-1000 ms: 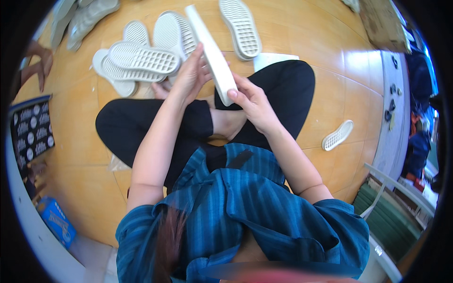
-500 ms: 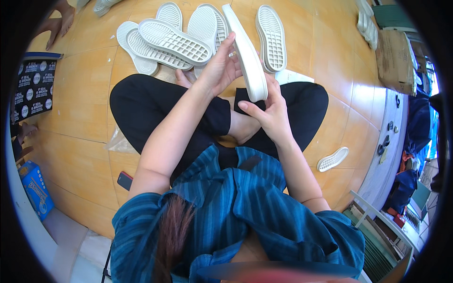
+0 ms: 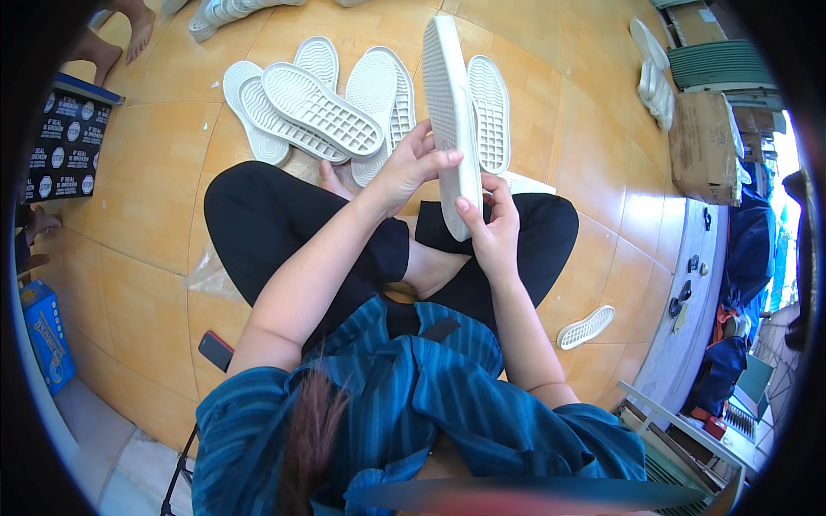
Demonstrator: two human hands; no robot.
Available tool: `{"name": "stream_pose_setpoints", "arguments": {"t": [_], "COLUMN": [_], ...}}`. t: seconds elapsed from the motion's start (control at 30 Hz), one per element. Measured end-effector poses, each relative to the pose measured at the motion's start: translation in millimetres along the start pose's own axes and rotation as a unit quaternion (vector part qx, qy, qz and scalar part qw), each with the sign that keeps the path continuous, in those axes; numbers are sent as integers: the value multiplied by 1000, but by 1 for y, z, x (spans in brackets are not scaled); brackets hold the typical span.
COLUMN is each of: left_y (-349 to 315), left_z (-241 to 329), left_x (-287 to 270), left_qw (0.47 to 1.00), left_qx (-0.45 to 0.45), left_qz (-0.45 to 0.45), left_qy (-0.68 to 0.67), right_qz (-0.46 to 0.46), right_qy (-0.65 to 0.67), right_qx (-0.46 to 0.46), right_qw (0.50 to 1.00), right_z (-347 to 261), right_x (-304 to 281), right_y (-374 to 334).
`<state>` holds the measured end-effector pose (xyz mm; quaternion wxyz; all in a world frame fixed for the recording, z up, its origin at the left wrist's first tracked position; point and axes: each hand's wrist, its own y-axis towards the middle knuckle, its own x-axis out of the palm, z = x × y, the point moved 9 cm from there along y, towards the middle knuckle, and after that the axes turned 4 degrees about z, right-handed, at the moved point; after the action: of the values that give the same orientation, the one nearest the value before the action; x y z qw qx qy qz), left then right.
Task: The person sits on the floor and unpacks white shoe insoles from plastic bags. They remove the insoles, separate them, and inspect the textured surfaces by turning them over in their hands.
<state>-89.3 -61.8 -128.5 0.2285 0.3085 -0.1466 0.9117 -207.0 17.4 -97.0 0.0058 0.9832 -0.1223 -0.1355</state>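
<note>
A white shoe sole (image 3: pixel 447 112) stands on its edge above my crossed legs, its textured underside turned to the left. My left hand (image 3: pixel 409 172) grips its left side around the middle, thumb pressed on the underside. Lower down, my right hand (image 3: pixel 495 232) holds the heel end from the right, with its thumb near the bottom tip. On the floor to the left lies a pile of several white soles (image 3: pixel 320 110), some showing a grid side. Two overlapping soles (image 3: pixel 379 107) lie beside that pile. Just behind the held sole is another grid-sided sole (image 3: pixel 490 112), partly covered.
A small sole (image 3: pixel 586 327) lies right of my knee, and a phone (image 3: pixel 215 351) by my left elbow. A cardboard box (image 3: pixel 701 146) stands at the right, more white soles (image 3: pixel 654 77) near it. At left are a black printed box (image 3: pixel 64 146) and a blue box (image 3: pixel 47 335).
The held sole has turned, so its textured underside now shows instead of mostly its side wall. My left thumb has come onto that underside. The whole view has shifted slightly.
</note>
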Motion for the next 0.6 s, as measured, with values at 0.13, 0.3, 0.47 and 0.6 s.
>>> {"name": "stream_pose_setpoints", "arguments": {"t": [0.13,0.3,0.47,0.6], "left_y": [-3,-10,-9,-18], "left_z": [5,19,23,36], "left_x": [1,10,14,24], "left_qw": [995,967,976,944], "left_qx": [63,185,182,235], "left_qz": [21,37,32,25], "left_qy": [71,172,120,232], "right_qz": [25,43,99,42], "right_qy": [-72,35,147,252], "right_qx": [-29,44,44,179], "right_qw": [997,997,983,950], "right_z": [11,36,36,53], "right_x": [-3,0,-5,7], "right_y": [3,6,13,5]}}
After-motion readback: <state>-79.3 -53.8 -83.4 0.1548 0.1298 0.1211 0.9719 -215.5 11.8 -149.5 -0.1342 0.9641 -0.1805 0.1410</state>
